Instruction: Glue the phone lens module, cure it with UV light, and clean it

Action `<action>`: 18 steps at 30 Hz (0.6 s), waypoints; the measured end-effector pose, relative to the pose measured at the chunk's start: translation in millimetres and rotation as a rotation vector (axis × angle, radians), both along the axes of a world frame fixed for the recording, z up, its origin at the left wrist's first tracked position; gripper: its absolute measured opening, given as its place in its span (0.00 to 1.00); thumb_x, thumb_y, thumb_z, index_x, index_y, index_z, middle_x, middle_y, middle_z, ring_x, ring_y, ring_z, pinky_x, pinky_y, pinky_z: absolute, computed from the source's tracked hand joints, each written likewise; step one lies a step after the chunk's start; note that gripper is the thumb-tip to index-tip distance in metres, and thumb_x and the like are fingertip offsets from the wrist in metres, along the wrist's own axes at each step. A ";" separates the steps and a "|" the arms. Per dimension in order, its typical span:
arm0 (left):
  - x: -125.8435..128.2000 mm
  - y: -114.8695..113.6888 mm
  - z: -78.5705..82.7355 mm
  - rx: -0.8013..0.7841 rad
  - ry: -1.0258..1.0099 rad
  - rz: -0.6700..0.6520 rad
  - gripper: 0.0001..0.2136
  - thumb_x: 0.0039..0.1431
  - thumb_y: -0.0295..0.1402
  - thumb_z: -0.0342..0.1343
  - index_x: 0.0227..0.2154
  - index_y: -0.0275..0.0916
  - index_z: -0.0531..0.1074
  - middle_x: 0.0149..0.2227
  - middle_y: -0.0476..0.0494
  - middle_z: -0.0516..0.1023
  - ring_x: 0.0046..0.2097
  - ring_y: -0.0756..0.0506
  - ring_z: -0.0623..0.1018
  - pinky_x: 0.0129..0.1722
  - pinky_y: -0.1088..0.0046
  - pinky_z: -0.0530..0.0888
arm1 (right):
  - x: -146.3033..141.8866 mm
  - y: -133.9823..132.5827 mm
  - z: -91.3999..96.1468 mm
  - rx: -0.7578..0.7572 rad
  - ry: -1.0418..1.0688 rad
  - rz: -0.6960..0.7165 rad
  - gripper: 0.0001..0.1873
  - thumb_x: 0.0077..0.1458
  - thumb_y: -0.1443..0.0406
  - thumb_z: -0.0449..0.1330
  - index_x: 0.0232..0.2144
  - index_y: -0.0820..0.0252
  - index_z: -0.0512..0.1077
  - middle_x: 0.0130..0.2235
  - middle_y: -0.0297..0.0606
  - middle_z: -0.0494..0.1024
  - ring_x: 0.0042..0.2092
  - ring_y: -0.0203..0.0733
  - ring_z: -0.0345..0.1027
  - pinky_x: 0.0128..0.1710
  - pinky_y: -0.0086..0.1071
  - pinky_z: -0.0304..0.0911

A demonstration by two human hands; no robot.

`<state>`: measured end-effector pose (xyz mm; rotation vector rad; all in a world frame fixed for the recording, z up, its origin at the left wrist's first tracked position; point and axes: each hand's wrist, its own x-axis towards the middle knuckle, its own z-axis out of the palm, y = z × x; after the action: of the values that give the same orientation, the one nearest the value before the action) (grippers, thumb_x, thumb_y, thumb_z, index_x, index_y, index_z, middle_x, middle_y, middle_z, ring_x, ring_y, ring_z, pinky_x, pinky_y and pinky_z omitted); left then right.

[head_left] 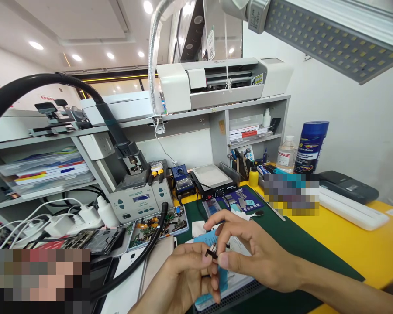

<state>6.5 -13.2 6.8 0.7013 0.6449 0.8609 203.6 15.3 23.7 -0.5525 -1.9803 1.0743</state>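
Note:
My left hand (188, 266) is closed, thumb and forefinger pinching a small dark part (211, 253) with a shiny light patch on it. It looks like a little electronic piece, but its exact kind is too small to make out. From the other side, my right hand (255, 248) has its thumb and forefinger closed on the same part, the other fingers bent above. Both hands are raised over a white and light-blue sheet or packet (239, 253) on the green mat (298, 248). My fingers hide much of the part.
At left stand a soldering or hot-air station (140, 205) and a tray of small electronic parts (178, 222). A black hose (157, 235) curves down past the left forearm. Behind are a flat heating plate (212, 176), a yellow bottle (253, 176) and a blue spray can (309, 148).

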 end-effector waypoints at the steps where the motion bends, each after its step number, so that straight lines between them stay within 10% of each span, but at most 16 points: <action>1: 0.1 0.0 -0.4 0.002 0.000 0.001 0.04 0.50 0.28 0.61 0.28 0.31 0.75 0.26 0.44 0.72 0.28 0.47 0.74 0.29 0.69 0.72 | -0.2 -0.1 0.5 0.000 -0.001 0.003 0.05 0.57 0.63 0.64 0.31 0.58 0.75 0.49 0.42 0.71 0.55 0.49 0.67 0.54 0.44 0.61; 18: 1.1 -0.2 2.3 0.009 -0.025 -0.001 0.05 0.50 0.29 0.61 0.27 0.31 0.76 0.26 0.44 0.73 0.27 0.47 0.75 0.29 0.67 0.74 | 0.0 2.0 -5.3 0.085 -0.009 -0.037 0.04 0.59 0.64 0.64 0.33 0.57 0.76 0.48 0.42 0.73 0.53 0.47 0.69 0.54 0.44 0.64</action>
<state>7.7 -13.4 9.1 0.6982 0.6180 0.8712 203.6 17.3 18.4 -0.5474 -2.0057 0.9618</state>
